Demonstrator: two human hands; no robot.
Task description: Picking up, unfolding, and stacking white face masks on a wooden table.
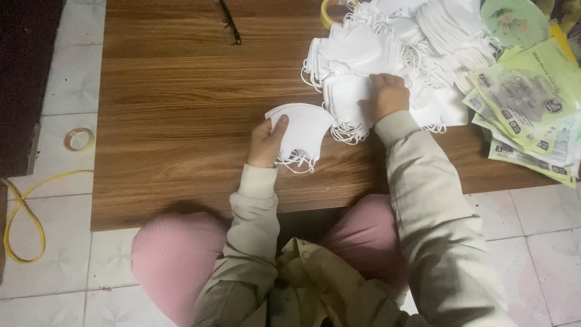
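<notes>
A: From the head view, what do you make of my hands?

B: Your left hand holds a folded white mask just above the desk, thumb on top, fingers closed around its edge, ear loops dangling below. Your right hand lies flat on the stack beside it, fingers narrow and pressing down, pinching nothing that I can tell.

A: And around that?

B: The big pile of masks spreads behind the stack, toward the far right corner. Green packets fan out at your right, overhanging the desk edge. A tape roll peeks out at the top, another roll lies on the floor at your left near a yellow cord.

A: How should I handle it well?

B: I'd judge the loops are the snag risk: keep your thumb on the fold so the mask stays flat, and keep the stack pinned with your right palm so that only one mask comes away.
</notes>
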